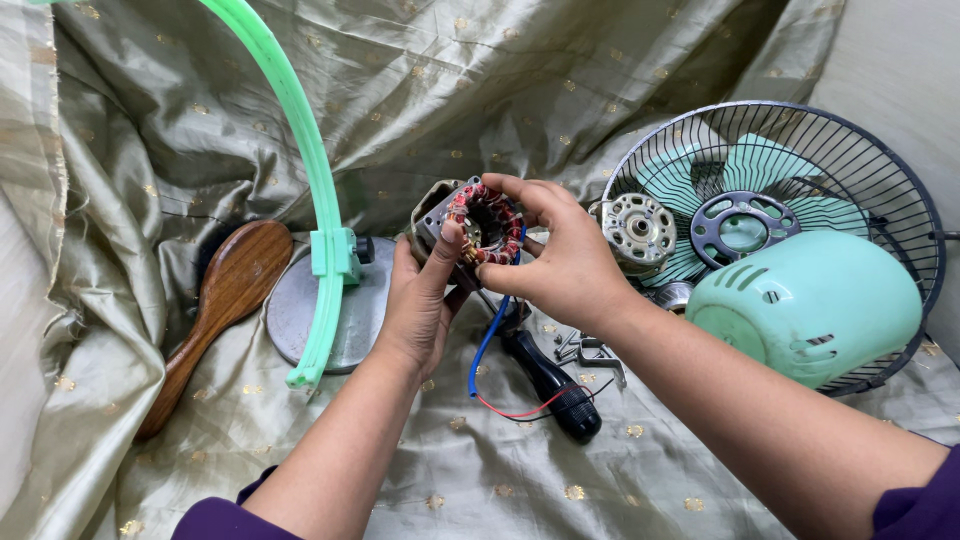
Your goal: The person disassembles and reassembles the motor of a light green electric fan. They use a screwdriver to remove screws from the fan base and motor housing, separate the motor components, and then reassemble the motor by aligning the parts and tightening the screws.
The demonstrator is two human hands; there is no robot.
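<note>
Olive-green cloth point(600, 60) with small gold dots covers the whole surface and rises as a backdrop across the top of the frame. At centre I see both hands closed on a fan motor stator point(484, 222), a ring of copper-red windings in a grey metal housing. My left hand point(420, 305) cups it from below and from the left, thumb pressed up against the windings. My right hand point(562, 258) grips it from the right, fingers curled over the top edge of the ring. Blue and red wires point(487, 345) hang from the stator down toward the cloth.

Just below the hands lies a screwdriver with a black handle point(555, 385), and beside it, to the right, a few loose screws and metal bits point(590, 350). Right of centre a round silver motor part point(640, 232) leans against a dark wire fan guard point(900, 190), which holds the pale green blades point(760, 165). A mint-green plastic motor cover point(815, 305) rests in front of the guard at the right edge.

Left of the hands a green plastic ring point(300, 130) arcs from the top of the frame down onto a grey round base point(350, 310). Further left a wooden brush point(215, 310) lies diagonally on the cloth.
</note>
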